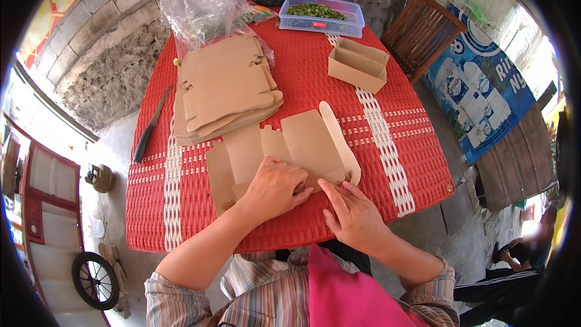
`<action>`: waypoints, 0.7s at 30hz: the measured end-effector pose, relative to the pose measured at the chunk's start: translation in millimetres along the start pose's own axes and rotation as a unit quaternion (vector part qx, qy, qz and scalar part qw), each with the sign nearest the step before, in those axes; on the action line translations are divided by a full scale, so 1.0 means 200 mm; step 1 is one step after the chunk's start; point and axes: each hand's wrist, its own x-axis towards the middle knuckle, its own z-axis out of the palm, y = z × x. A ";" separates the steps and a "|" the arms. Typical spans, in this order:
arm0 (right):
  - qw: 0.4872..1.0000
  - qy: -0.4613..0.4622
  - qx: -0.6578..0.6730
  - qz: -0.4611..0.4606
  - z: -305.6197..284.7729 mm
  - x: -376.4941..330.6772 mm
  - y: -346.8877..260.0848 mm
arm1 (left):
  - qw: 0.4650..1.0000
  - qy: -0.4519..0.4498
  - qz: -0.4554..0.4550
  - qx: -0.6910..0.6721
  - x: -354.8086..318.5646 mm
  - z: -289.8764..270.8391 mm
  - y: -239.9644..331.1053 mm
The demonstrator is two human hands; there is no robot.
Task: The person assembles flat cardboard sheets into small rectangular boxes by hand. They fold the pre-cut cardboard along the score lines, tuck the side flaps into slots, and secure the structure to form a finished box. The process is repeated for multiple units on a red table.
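A flat brown cardboard box blank (311,142) lies partly unfolded on the red woven tablecloth in front of me. My left hand (275,184) rests on its near part, fingers curled down against the card. At the near right edge, my right hand (357,215) grips a flap, its fingertips by the rounded side strip; the fingers' undersides are hidden. Beyond my left hand sits a stack of similar flat box blanks (224,85). One folded, open-topped cardboard box (358,72) stands farther off to the right.
A knife (145,139) with a dark handle lies at the table's left side. Toward the far edge are a clear plastic bag (203,15) and a plastic tub (327,24) of chopped greens. A wooden chair (420,33) stands beyond the right edge. Another person sits at far right.
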 end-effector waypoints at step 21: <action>0.997 -0.008 -0.066 -0.030 -0.08 -0.04 0.08 | 0.999 0.031 0.006 0.012 -0.02 0.01 0.01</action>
